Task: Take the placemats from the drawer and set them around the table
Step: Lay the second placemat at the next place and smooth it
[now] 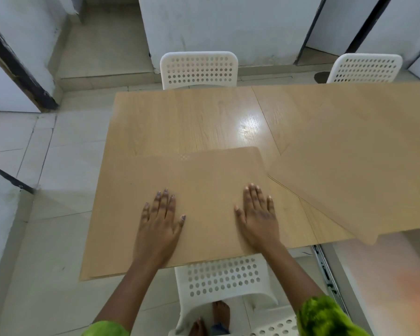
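A tan placemat [204, 170] lies flat on the near side of the light wooden table [180, 117], its near edge along the table's front edge. My left hand [159, 224] and my right hand [258, 214] both rest flat on it, fingers straight and spread. To the right, a stack of tan placemats [354, 166] lies at an angle, and its near corner hangs past the table's front edge.
Two white perforated chairs stand on the far side of the table, one [198, 69] opposite me, the other [365, 68] at the far right. A third white chair [224, 280] is tucked in right below my arms. An open drawer with a metal rail [325, 270] sits at lower right.
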A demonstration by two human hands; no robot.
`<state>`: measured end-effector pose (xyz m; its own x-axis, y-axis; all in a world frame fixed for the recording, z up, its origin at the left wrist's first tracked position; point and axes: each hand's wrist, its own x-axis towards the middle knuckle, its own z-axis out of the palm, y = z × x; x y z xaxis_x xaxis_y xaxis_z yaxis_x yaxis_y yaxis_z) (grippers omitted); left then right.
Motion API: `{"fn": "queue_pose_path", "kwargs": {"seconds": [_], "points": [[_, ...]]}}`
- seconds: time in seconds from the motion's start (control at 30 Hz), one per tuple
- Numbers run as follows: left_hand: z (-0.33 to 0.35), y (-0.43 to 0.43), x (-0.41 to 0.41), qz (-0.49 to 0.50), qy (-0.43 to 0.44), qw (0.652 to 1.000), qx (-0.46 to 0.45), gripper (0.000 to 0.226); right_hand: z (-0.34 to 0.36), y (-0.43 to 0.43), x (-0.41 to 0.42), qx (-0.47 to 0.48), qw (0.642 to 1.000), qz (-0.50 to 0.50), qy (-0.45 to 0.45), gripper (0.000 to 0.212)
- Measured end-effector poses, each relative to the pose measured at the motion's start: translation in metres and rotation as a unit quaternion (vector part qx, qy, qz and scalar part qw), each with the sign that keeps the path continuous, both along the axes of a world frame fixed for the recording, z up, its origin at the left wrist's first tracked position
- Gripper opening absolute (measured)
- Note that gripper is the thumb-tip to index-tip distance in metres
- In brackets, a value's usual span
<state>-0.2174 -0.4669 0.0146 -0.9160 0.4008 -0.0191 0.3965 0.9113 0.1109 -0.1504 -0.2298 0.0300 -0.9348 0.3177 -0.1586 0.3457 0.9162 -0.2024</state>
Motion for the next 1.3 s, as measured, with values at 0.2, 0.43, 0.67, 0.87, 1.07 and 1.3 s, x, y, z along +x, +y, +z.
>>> {"fn": "queue_pose_path", "kwargs": {"seconds": [0.2, 0.43, 0.67, 0.87, 1.07, 1.3], "points": [[-0.002, -0.006, -0.004, 0.024, -0.014, 1.0, -0.001, 0.073, 0.0, 0.023, 0.007, 0.007, 1.0, -0.022, -0.007, 0.082], [0.007, -0.004, -0.003, 0.024, -0.054, 0.998, 0.008, 0.084, 0.009, 0.024, 0.006, -0.044, 0.998, -0.032, -0.034, 0.062], [0.048, 0.056, 0.006, -0.013, -0.09, 0.994, 0.059, 0.091, 0.039, 0.052, 0.015, -0.139, 0.985, -0.094, 0.05, 0.052], [0.068, 0.154, 0.025, -0.073, -0.148, 0.978, 0.129, 0.058, 0.05, 0.121, 0.047, -0.115, 0.982, -0.143, 0.046, 0.048], [0.073, 0.251, 0.055, -0.07, -0.221, 0.943, 0.241, 0.049, 0.055, 0.208, 0.074, -0.075, 0.988, -0.125, -0.054, 0.057], [0.078, 0.325, 0.07, 0.221, -0.495, 0.696, 0.471, 0.023, 0.048, 0.257, 0.098, -0.023, 0.984, -0.031, -0.174, 0.07]]}}
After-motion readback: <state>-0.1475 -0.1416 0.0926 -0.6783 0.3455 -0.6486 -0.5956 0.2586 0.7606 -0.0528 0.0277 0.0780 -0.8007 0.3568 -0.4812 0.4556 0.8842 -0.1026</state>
